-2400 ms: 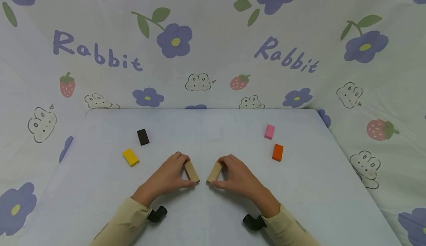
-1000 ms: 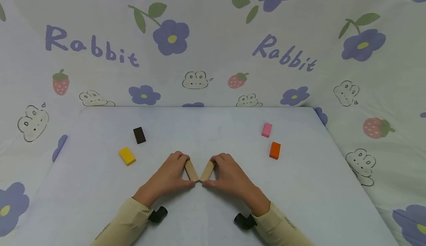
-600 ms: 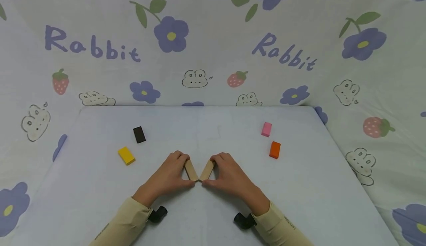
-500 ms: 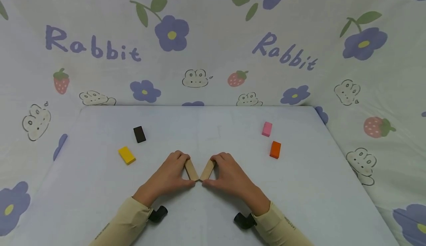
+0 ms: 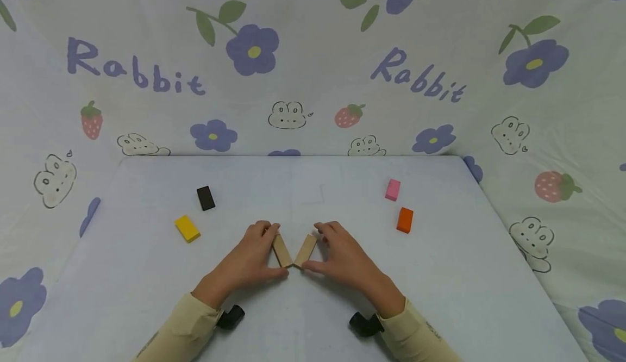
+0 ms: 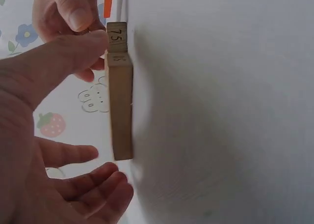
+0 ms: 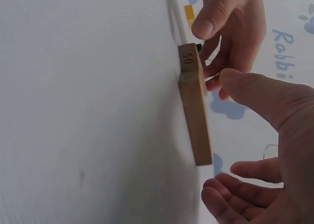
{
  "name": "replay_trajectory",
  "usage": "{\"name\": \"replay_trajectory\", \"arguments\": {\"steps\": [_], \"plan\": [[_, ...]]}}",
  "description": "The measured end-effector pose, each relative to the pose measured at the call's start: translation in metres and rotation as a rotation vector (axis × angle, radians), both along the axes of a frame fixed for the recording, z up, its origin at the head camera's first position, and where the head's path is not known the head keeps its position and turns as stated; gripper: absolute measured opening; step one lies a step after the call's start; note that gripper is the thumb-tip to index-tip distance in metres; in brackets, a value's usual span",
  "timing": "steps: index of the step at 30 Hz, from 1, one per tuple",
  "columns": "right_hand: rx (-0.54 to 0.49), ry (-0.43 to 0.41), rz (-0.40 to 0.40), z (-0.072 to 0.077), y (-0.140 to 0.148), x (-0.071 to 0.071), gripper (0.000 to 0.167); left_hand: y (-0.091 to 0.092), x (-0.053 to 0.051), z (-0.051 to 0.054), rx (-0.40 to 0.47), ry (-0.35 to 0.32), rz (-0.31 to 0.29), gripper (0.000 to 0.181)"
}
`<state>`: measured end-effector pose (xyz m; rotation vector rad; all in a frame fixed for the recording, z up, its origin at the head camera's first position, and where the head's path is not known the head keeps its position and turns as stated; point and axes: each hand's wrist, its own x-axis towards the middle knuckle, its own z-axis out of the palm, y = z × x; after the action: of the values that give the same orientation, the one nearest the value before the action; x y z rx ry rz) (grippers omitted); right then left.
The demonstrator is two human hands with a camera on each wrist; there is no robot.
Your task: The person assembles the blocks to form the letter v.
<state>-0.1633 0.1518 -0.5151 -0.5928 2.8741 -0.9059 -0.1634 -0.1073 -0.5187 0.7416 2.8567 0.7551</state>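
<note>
One white table [image 5: 298,324], left hand [image 5: 246,258] and right hand [image 5: 349,258] both spread wide
Between the hands, left wooden block [image 5: 282,251] and right wooden block [image 5: 305,250], two in all, meet in a V. Four smaller lie farther off: yellow block [image 5: 187,229], orange block [image 5: 405,220], black block [image 5: 206,198], pink block [image 5: 393,189].

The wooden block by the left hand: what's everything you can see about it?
The left wooden block is a long, narrow tan bar with dark number marks on its near end. It lies slanted on the white tabletop, its near end meeting the right wooden block in a V. The left hand curves round it without gripping; whether it touches is unclear.
</note>
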Motion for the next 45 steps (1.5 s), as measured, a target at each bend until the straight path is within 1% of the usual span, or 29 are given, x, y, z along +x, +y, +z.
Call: {"name": "replay_trajectory", "arguments": {"steps": [2,4,7,10,14,19,23,25,30,33,38,45], "plan": [[-0.026,-0.001,-0.017,0.005,0.005,0.001,0.087,-0.003,0.003,0.003,-0.010,0.049,-0.030,0.098],[-0.040,0.008,-0.043,0.012,0.012,0.002,0.085,-0.005,0.006,0.008,-0.001,0.089,-0.070,0.095],[-0.052,0.035,-0.093,0.023,0.030,0.003,0.082,-0.007,0.012,0.015,0.034,0.110,-0.142,0.090],[-0.053,0.066,-0.141,0.033,0.051,0.002,0.080,-0.008,0.016,0.018,0.022,0.131,-0.196,0.086],[-0.042,0.104,-0.186,0.043,0.081,-0.002,0.077,-0.006,0.019,0.020,-0.029,0.166,-0.234,0.083],[-0.041,0.144,-0.255,0.050,0.121,-0.008,0.074,0.000,0.023,0.021,-0.058,0.165,-0.270,0.081],[-0.039,0.137,-0.300,0.050,0.149,-0.014,0.070,0.005,0.027,0.020,-0.070,0.157,-0.292,0.076],[-0.031,0.108,-0.315,0.049,0.160,-0.016,0.070,0.007,0.029,0.019,-0.076,0.159,-0.306,0.073],[-0.009,0.031,-0.318,0.043,0.182,-0.022,0.072,0.011,0.030,0.018,-0.133,0.180,-0.333,0.070],[-0.018,-0.009,-0.306,0.037,0.188,-0.029,0.075,0.011,0.031,0.017,-0.168,0.185,-0.344,0.070],[-0.055,-0.077,-0.298,0.027,0.192,-0.040,0.080,0.011,0.032,0.013,-0.188,0.177,-0.356,0.073],[-0.014,-0.101,-0.291,0.016,0.194,-0.048,0.077,0.011,0.032,0.010,-0.179,0.177,-0.364,0.073]]}}
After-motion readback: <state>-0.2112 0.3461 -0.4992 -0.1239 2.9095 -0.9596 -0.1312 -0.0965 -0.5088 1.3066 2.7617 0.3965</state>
